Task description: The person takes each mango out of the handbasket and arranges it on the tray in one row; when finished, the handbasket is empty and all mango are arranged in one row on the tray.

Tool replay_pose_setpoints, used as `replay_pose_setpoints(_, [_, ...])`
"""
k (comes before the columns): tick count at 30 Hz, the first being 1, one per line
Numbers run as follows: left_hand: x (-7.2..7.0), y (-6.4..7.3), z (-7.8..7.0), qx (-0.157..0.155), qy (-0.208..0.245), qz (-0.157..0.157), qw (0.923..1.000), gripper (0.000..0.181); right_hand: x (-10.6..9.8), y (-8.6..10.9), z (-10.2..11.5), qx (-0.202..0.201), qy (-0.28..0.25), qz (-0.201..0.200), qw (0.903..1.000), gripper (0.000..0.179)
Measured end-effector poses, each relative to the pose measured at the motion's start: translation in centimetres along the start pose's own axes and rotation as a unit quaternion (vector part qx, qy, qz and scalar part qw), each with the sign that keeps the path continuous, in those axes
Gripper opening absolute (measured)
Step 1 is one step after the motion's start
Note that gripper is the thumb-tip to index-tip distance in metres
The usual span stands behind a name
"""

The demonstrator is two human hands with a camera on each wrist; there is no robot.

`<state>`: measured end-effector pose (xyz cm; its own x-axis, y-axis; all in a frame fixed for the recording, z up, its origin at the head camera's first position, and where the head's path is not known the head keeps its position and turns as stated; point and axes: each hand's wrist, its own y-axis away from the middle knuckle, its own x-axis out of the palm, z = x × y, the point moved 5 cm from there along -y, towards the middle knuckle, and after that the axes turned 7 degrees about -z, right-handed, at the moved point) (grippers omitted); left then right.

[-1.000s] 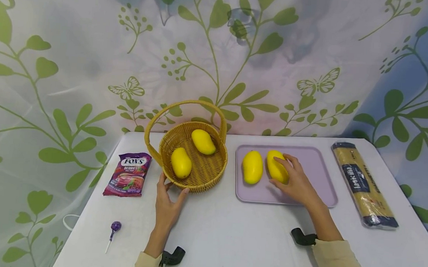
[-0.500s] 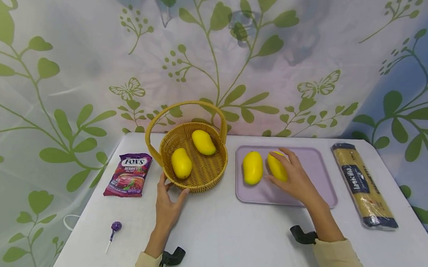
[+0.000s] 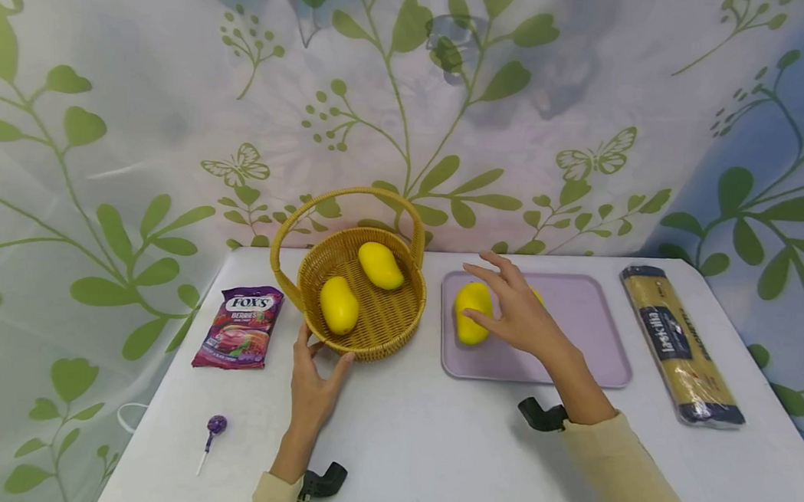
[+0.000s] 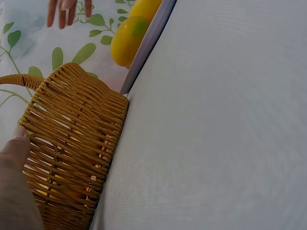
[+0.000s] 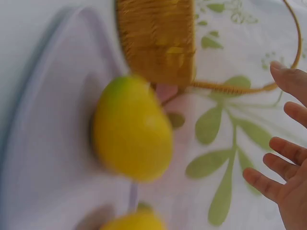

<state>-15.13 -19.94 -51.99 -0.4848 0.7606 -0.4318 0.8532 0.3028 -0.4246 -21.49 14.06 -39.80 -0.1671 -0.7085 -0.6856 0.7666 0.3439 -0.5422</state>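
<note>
My left hand (image 3: 313,391) holds the wicker basket (image 3: 386,342) at its front left, the thumb against the rim in the left wrist view. Inside the basket lie two yellow mangoes, one mango (image 3: 339,305) at the left and another mango (image 3: 380,266) further back. Over the lilac tray (image 3: 587,331), my right hand (image 3: 523,312) is spread with nothing in it. Beneath its thumb and fingers sits a mango (image 3: 469,332) on the tray. A second tray mango (image 3: 539,295) is mostly hidden behind this hand in the head view.
A purple candy bag (image 3: 240,327) lies left of the basket, with a wrapped lollipop (image 3: 216,425) nearer the front. At the right of the white table (image 3: 424,452) is a spaghetti packet (image 3: 679,345). A leaf-patterned curtain (image 3: 383,112) hangs behind the table.
My right hand has come off the right-hand mango and moved left, up over the other mango on the tray. The left hand and the basket have stayed in place.
</note>
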Motion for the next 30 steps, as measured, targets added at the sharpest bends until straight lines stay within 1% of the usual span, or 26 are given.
replay_pose_setpoints(3, [0.0,0.0,0.1,-0.006,0.002,0.001,1.0000,0.095,1.0,-1.5,1.3,-0.013,-0.015,0.013,0.9997,0.071])
replay_pose_setpoints(8, [0.0,0.1,0.1,-0.009,0.004,0.003,0.9999,0.094,3.2,-3.6,3.1,-0.042,-0.029,0.023,0.9984,0.068])
replay_pose_setpoints(10, [0.1,0.1,0.1,-0.007,0.006,0.003,1.0000,0.094,4.2,-4.3,3.6,-0.051,-0.040,0.025,0.9976,0.066])
replay_pose_setpoints(15, [0.0,-0.1,0.0,0.005,0.003,-0.001,1.0000,0.095,7.0,-5.8,4.4,-0.067,-0.071,0.014,0.9951,0.063])
replay_pose_setpoints(17, [0.0,-0.2,-0.1,0.011,0.002,-0.001,0.9999,0.095,8.1,-6.3,4.6,-0.069,-0.082,0.011,0.9942,0.063])
replay_pose_setpoints(20, [0.1,-0.3,-0.1,0.014,0.001,-0.001,0.9999,0.095,9.8,-7.0,4.8,-0.061,-0.086,0.018,0.9942,0.064])
replay_pose_setpoints(22, [0.1,-0.3,-0.2,0.011,-0.001,0.000,0.9999,0.095,10.7,-7.4,4.9,-0.052,-0.091,0.029,0.9941,0.065])
replay_pose_setpoints(24, [0.1,-0.3,-0.1,0.002,-0.004,0.001,1.0000,0.096,11.8,-7.7,4.9,-0.039,-0.090,0.047,0.9941,0.067])
replay_pose_setpoints(27, [0.1,-0.2,0.0,-0.010,-0.006,0.000,0.9999,0.095,13.5,-7.9,5.1,-0.021,-0.090,0.088,0.9918,0.070])
replay_pose_setpoints(30, [0.0,-0.2,0.0,-0.009,-0.007,0.000,0.9999,0.095,15.1,-7.9,5.2,-0.005,-0.088,0.136,0.9867,0.073])
